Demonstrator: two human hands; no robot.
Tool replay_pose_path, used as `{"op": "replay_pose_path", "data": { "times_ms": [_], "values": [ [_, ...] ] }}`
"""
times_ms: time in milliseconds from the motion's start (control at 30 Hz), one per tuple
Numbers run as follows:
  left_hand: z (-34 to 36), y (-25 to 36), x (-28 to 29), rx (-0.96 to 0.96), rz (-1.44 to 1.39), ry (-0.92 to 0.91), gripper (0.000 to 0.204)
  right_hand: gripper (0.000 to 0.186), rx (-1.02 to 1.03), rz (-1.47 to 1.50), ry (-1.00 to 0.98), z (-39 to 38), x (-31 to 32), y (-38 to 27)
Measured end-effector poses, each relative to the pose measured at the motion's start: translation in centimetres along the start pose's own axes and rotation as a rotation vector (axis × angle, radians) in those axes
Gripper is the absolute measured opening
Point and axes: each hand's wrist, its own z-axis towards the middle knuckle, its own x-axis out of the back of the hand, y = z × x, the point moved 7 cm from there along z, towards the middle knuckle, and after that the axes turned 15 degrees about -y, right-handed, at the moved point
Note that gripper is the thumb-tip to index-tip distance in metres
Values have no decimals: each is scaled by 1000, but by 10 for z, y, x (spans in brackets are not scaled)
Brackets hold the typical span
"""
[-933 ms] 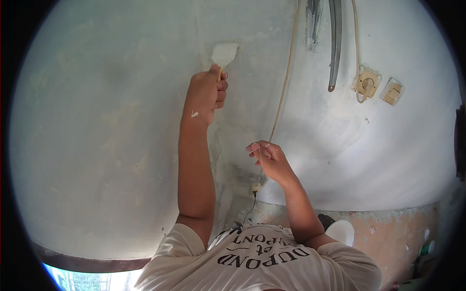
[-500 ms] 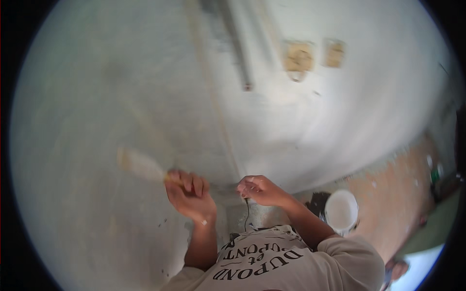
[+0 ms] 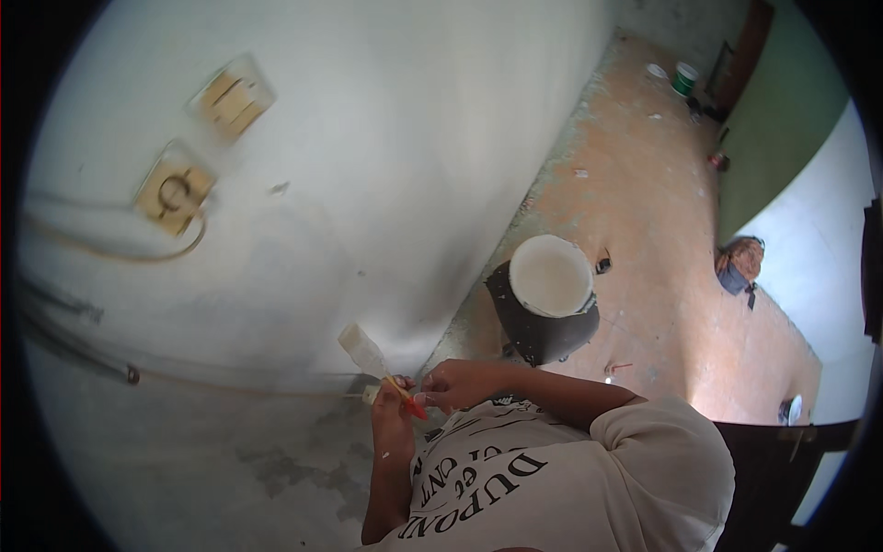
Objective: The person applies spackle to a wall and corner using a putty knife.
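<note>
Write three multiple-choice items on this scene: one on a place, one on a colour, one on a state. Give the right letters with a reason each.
1. Where does the bucket stand?
A. on the floor by the foot of the wall
B. hung on the wall
C. in the person's arm

2. What colour is the handle of the paintbrush?
A. blue
B. red
C. green

3. What is the left hand doing?
A. lying flat on the wall
B. hanging free
C. gripping the paintbrush handle

Answers:
1 A: the dark bucket, full of white paint, sits on the reddish floor next to the white wall.
2 B: red shows at the handle end, below the pale paint-coated bristles.
3 C: the fingers close round the handle, while the right hand sits close beside it, at the handle end.
</note>
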Motion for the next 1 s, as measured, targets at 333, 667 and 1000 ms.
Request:
{"op": "replay_pose_path", "data": {
  "times_ms": [333, 667, 1000],
  "values": [
    [73, -40, -48, 217, 75, -142, 31, 29, -63, 87, 298, -63, 51, 31],
    [137, -49, -101, 266, 273, -227, 42, 31, -71, 274, 490, -107, 93, 69],
    [162, -92, -117, 542, 777, -420, 39, 31, -460, 16, 800, -186, 135, 193]
  ]
}}
